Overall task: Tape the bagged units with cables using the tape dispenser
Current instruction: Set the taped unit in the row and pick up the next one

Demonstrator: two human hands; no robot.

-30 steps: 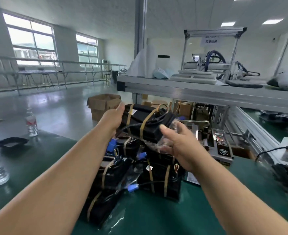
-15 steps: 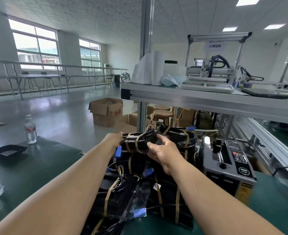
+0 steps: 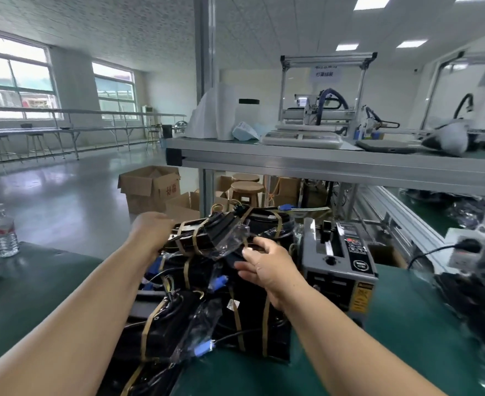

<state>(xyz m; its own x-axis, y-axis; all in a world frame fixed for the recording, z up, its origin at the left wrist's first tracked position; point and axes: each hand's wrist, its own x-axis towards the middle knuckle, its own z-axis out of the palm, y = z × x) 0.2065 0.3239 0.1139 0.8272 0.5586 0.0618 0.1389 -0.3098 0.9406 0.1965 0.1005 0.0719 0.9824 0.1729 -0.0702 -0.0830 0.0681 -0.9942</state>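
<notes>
A black bagged unit [image 3: 207,234], wrapped with cable and brown tape strips, lies on top of a pile of similar taped units [image 3: 207,312] on the green table. My left hand [image 3: 150,230] grips its far left end, with the fingers hidden behind it. My right hand [image 3: 267,265] holds its near right end between thumb and fingers, where clear bag plastic sticks out. The grey tape dispenser [image 3: 338,261] stands just right of the pile, close to my right hand.
The green table [image 3: 407,324] runs left and right. A water bottle [image 3: 4,232] stands at far left. A metal shelf [image 3: 321,164] crosses overhead with machines on it. Black cables [image 3: 478,304] lie at right. Cardboard boxes [image 3: 150,187] and stools sit on the floor beyond.
Both hands have lowered the bagged unit from chest height down onto the top of the pile. My right hand has slid back toward the unit's near end.
</notes>
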